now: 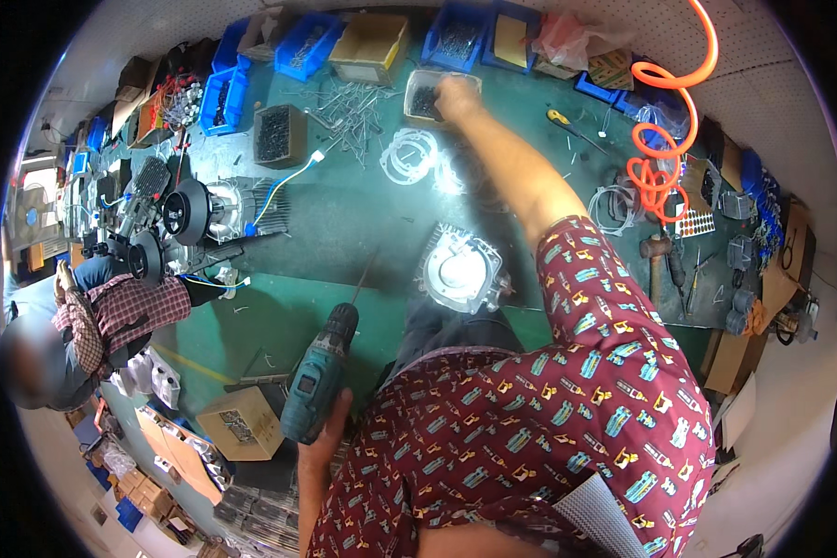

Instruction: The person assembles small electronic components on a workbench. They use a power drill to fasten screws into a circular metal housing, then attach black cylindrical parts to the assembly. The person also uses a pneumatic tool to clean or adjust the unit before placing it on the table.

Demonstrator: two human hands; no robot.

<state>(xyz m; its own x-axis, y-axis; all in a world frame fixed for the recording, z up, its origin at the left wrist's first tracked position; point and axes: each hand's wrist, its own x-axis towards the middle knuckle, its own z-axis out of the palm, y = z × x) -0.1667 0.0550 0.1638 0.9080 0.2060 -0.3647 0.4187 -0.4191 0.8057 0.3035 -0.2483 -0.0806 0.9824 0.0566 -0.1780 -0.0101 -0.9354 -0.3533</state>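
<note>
My left hand (pixel 333 420) is wrapped round the grip of a teal and black cordless drill (pixel 316 386), held low at my left side. Its long thin bit points up toward the bench. My right arm stretches far over the bench, and my right hand (pixel 458 99) dips into a small open box (pixel 415 107) of dark small parts, probably screws. Those fingers look bunched, and what they hold is hidden. In front of my body, at the bench's near edge, sits a silvery round metal housing (pixel 462 271). Clear ring-shaped gaskets (pixel 409 156) lie between it and the box.
Finned motor units (pixel 237 206) with black round parts stand at left, near a seated person (pixel 112 325). A box of dark screws (pixel 279 136), metal rods (pixel 349 110) and blue bins (pixel 456 37) line the back. An orange coiled hose (pixel 665 139) hangs right, above a hammer (pixel 656 256).
</note>
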